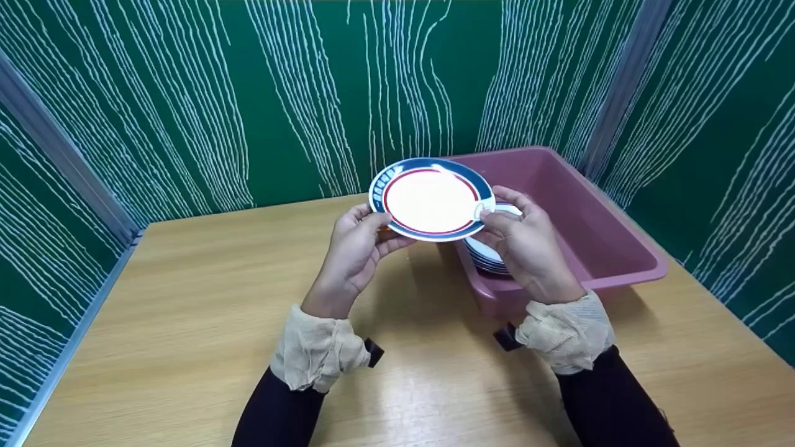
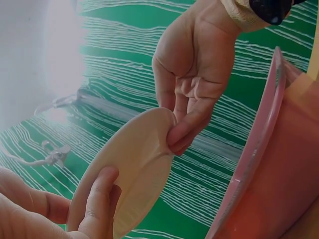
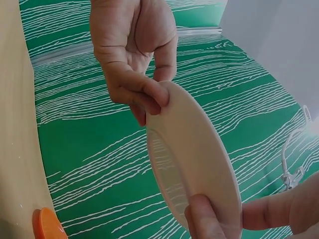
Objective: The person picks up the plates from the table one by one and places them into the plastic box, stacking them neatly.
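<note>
Both hands hold a round plate (image 1: 431, 202) with a white middle, a thin red ring and a blue patterned rim, raised above the table. My left hand (image 1: 357, 248) pinches its left edge, thumb on top and fingers beneath. On the right edge, my right hand (image 1: 528, 242) pinches it likewise. The plate's pale underside (image 2: 134, 159) faces the left wrist view, where the fingertips of both hands press against it. Just behind my right hand, a stack of plates (image 1: 487, 256) sits in the left part of a pink plastic tub (image 1: 621, 248).
The tub stands on the right of a light wooden table (image 1: 205, 298). Green walls (image 1: 292, 93) with white wavy lines surround the table's back and sides. An orange object (image 3: 51, 226) lies at the table edge in the right wrist view, mostly out of frame.
</note>
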### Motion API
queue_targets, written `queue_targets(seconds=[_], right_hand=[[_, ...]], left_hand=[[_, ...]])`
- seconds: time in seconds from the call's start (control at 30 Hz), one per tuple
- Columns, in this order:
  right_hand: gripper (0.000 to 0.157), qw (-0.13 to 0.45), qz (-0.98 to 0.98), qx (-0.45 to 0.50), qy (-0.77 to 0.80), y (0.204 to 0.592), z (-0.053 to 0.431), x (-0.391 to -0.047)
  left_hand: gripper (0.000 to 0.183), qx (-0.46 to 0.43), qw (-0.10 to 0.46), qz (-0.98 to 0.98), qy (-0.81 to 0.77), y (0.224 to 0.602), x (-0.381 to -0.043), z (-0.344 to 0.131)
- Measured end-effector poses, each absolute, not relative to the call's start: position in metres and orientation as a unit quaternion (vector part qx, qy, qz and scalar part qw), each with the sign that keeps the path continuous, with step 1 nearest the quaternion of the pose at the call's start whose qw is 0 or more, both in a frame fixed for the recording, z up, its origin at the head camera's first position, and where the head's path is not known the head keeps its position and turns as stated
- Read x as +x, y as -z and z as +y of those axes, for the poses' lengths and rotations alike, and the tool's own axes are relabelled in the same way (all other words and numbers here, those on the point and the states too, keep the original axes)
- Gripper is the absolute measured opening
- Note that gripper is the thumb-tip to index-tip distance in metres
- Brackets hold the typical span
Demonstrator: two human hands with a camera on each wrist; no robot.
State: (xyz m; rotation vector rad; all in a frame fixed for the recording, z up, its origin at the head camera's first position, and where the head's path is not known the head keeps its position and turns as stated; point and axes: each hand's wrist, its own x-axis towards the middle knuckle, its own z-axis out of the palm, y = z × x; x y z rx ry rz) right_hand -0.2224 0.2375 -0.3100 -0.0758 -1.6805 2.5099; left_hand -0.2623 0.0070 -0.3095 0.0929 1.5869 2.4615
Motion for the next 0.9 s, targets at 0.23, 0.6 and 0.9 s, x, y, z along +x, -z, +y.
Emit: queue_targets(seconds=[0.23, 0.6, 0.9], right_hand=[[0.055, 0.075, -0.548, -0.04, -0.832, 0.307, 0.245, -0.22], [0.053, 0.112, -0.54, -0.046, -0.833, 0.303, 0.264, -0.22], [0.051, 0.129, -0.538, -0.071, -0.83, 0.304, 0.284, -0.223]], left_hand=[[0.036, 0.052, 0.12, 0.541, -0.831, 0.314, -0.266, 0.009], [0.033, 0.051, 0.158, 0.58, -0.798, 0.331, -0.282, 0.015], [0.024, -0.018, 0.169, 0.601, -0.781, 0.36, -0.306, 0.018]])
